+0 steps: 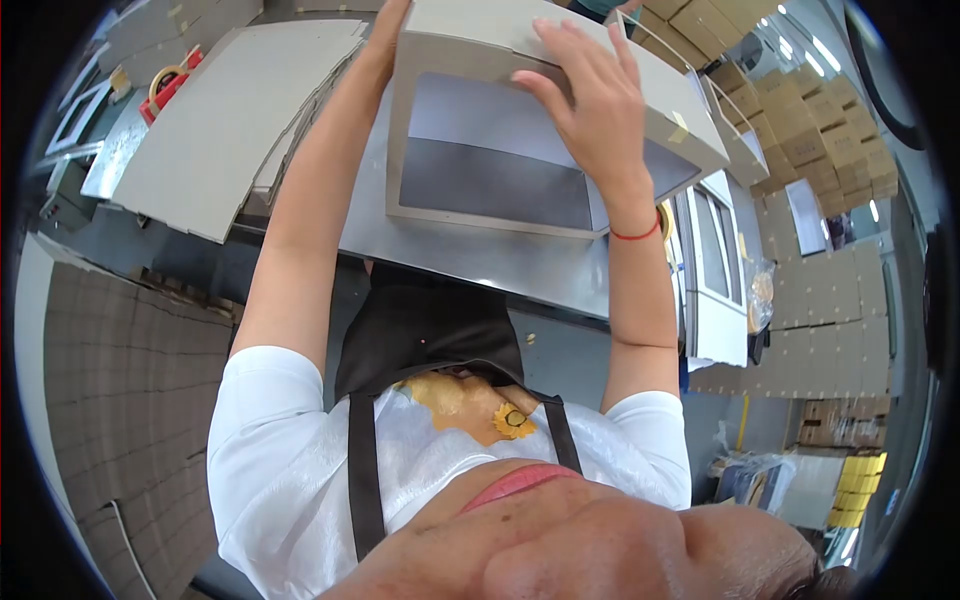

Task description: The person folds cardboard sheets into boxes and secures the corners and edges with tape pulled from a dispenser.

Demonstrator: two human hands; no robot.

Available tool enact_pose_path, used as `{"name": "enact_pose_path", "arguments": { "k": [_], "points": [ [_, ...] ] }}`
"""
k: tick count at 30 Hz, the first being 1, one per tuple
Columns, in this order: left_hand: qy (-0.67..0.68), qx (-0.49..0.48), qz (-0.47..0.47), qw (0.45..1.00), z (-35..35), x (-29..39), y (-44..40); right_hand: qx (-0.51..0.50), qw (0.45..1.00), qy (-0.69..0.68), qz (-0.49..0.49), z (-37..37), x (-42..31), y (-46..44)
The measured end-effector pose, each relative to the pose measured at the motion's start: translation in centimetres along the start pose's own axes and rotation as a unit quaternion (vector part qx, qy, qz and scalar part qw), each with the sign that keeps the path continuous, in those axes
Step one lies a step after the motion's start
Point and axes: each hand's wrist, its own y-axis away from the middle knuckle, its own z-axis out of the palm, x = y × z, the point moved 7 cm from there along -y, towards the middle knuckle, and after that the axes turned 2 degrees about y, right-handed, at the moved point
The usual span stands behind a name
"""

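Observation:
A large pale grey cardboard box (470, 22) with a wide rectangular opening in its front stands on the metal table before me. Through the opening its white and grey inside shows. My left hand (391, 28) lies against the box's left side at the top edge of the view; its fingers are hidden. Over the box's top front edge, my right hand (598, 105) has its fingers spread and thumb out, holding nothing. Whether its fingertips touch the cardboard I cannot tell. A piece of yellowish tape (679, 127) sticks to the box's right front edge.
Flat cardboard sheets (240, 110) are stacked left of the box, with a red tape dispenser (172, 84) beyond them. At right stand white boxes with windows (715, 260). Brown cartons (825, 140) are piled at the back right. The metal table's (480, 250) front edge runs near my apron.

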Motion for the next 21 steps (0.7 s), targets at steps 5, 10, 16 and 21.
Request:
{"name": "enact_pose_path", "arguments": {
  "k": [5, 10, 16, 21],
  "points": [
    [0.003, -0.073, 0.003, 0.997, -1.8, -0.7, -0.9, 0.123, 0.959, -0.017, 0.256, -10.1, 8.3, 8.8],
    [-0.367, -0.124, 0.290, 0.875, -0.5, 1.5, -0.6, -0.166, 0.875, 0.112, 0.440, -9.5, 16.1, 28.5],
    [-0.375, 0.023, 0.010, 0.927, -6.8, 0.0, -2.8, -0.172, 0.846, 0.111, 0.493, -9.1, 16.0, 36.4],
    [-0.338, 0.005, 0.008, 0.941, -6.5, -0.7, -2.6, -0.357, 0.688, 0.064, 0.629, -9.3, 19.0, 38.5]
  ]
}}
